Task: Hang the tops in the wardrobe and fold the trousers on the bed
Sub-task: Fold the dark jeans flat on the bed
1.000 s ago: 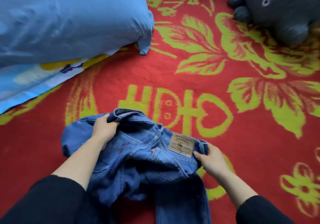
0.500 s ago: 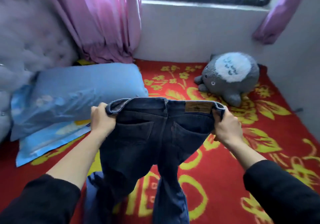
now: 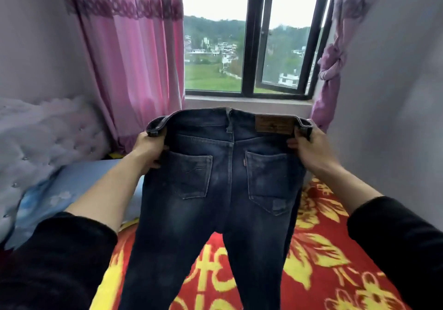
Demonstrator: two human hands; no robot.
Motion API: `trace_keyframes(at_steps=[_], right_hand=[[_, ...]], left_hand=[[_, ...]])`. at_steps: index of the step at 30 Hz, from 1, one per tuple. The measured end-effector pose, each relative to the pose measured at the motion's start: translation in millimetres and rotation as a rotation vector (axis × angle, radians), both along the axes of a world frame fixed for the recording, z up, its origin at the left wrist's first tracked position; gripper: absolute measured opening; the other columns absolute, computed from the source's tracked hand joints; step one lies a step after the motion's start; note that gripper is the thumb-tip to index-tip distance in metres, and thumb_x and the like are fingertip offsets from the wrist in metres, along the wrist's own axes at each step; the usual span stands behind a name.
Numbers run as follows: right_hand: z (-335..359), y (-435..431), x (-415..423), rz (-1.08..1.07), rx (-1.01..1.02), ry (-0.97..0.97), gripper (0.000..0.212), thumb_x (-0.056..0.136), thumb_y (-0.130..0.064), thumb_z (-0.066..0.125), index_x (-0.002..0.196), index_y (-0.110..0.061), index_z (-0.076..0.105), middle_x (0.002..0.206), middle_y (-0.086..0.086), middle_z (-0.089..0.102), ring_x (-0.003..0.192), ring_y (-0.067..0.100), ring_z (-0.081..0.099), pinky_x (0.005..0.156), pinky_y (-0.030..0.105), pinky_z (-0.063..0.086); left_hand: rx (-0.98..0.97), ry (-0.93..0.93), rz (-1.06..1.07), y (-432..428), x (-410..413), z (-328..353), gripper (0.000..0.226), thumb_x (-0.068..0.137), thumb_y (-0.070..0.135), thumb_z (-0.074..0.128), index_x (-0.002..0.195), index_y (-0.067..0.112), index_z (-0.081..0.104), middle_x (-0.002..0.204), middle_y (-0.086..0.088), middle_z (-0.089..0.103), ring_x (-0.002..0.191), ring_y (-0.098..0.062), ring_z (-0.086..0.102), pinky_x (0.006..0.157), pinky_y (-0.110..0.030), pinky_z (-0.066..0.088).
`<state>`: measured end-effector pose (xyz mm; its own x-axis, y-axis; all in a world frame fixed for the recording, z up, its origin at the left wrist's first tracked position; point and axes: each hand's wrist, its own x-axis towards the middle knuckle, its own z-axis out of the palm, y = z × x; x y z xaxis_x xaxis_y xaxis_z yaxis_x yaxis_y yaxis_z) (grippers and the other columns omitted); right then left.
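The dark blue denim jeans (image 3: 215,190) hang in the air with the back pockets facing the camera. The left hand (image 3: 149,149) has its fingers curled round one waistband corner. The right hand (image 3: 309,150) pinches the other, just beside the brown leather patch (image 3: 274,124). Below the fingers the legs trail onto the red blanket with yellow flowers (image 3: 323,249). If they are lowered carelessly, the legs could twist or bunch and spoil the fold. A slack pinch would let the waist sag. A second ago the jeans lay crumpled on the blanket; now they are lifted and spread.
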<state>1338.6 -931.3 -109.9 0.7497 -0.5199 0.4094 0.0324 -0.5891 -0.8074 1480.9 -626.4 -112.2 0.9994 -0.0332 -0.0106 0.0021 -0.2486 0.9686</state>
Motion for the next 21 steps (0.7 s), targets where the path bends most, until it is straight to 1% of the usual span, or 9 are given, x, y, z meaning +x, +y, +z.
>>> trace_keyframes(at_steps=[1,4,9,12,14,16,18,19,21], right_hand=[[13.7,-8.0,-1.8,0.002,-0.082,0.002,0.017,0.096,-0.020,0.047,0.108,-0.030,0.052,0.098,0.004,0.067,0.092,0.026,0.064,0.085,0.042,0.050],[44.0,-22.9,1.6,0.039,-0.236,0.112,0.028,0.093,-0.019,0.055,0.118,-0.021,0.043,0.100,0.005,0.059,0.088,0.026,0.057,0.076,0.031,0.039],[60.1,-49.4,36.4,0.004,-0.310,0.292,0.058,0.081,-0.016,0.064,0.125,-0.027,0.028,0.101,0.007,0.057,0.089,0.026,0.054,0.077,0.030,0.040],[79.5,-74.2,70.8,-0.068,-0.444,0.230,0.072,0.076,-0.011,0.066,0.134,-0.022,0.025,0.108,0.009,0.054,0.098,0.029,0.054,0.083,0.033,0.043],[100.0,-91.6,92.5,-0.115,-0.529,0.137,0.079,0.072,-0.010,0.068,0.137,-0.020,0.025,0.111,0.011,0.057,0.101,0.033,0.056,0.083,0.035,0.045],[120.6,-106.6,108.5,-0.158,-0.582,0.058,0.081,0.070,-0.011,0.069,0.137,-0.021,0.024,0.105,0.011,0.058,0.096,0.033,0.057,0.080,0.036,0.046],[136.6,-116.5,117.8,-0.174,-0.594,-0.020,0.080,0.072,-0.010,0.068,0.138,-0.021,0.024,0.104,0.010,0.057,0.093,0.029,0.057,0.080,0.038,0.048],[141.6,-119.6,120.5,-0.176,-0.585,-0.060,0.079,0.073,-0.008,0.067,0.138,-0.021,0.025,0.107,0.009,0.057,0.092,0.027,0.056,0.080,0.037,0.047],[144.7,-122.8,122.4,-0.170,-0.565,-0.132,0.074,0.074,-0.008,0.067,0.136,-0.023,0.028,0.112,0.007,0.057,0.091,0.023,0.055,0.078,0.031,0.044]], left_hand=[[-0.054,-0.002,-0.016,-8.2,1.6,7.1,0.033,0.094,0.053,0.045,0.102,0.021,0.052,0.097,-0.007,0.062,0.075,-0.027,0.055,0.077,-0.046,0.053],[-0.161,-0.002,-0.076,-35.7,12.8,24.9,0.038,0.094,0.052,0.046,0.114,0.020,0.050,0.112,-0.007,0.059,0.083,-0.029,0.061,0.067,-0.039,0.057],[-0.094,-0.101,-0.116,-86.5,55.7,49.8,0.036,0.093,0.054,0.046,0.112,0.025,0.053,0.112,-0.005,0.061,0.093,-0.030,0.057,0.075,-0.043,0.052],[-0.190,-0.216,-0.135,-114.0,93.5,74.4,0.031,0.094,0.048,0.049,0.117,0.030,0.058,0.104,0.001,0.064,0.086,-0.024,0.057,0.068,-0.035,0.048],[-0.302,-0.332,-0.158,-130.1,113.2,99.6,0.018,0.095,0.040,0.051,0.110,0.036,0.060,0.091,0.005,0.062,0.069,-0.016,0.052,0.059,-0.028,0.041],[-0.377,-0.425,-0.158,-142.7,131.0,127.4,0.014,0.093,0.033,0.055,0.103,0.039,0.061,0.090,0.005,0.063,0.066,-0.013,0.052,0.057,-0.027,0.041],[-0.402,-0.495,-0.153,-149.5,150.2,147.0,0.021,0.088,0.029,0.057,0.106,0.039,0.063,0.100,0.001,0.068,0.081,-0.017,0.060,0.067,-0.033,0.050],[-0.417,-0.511,-0.155,-151.2,159.6,152.5,0.024,0.085,0.028,0.059,0.107,0.037,0.065,0.106,-0.003,0.069,0.090,-0.019,0.062,0.078,-0.039,0.052],[-0.468,-0.496,-0.150,-153.2,171.8,155.1,0.028,0.082,0.026,0.062,0.110,0.028,0.066,0.109,-0.010,0.068,0.101,-0.023,0.063,0.095,-0.049,0.046]])
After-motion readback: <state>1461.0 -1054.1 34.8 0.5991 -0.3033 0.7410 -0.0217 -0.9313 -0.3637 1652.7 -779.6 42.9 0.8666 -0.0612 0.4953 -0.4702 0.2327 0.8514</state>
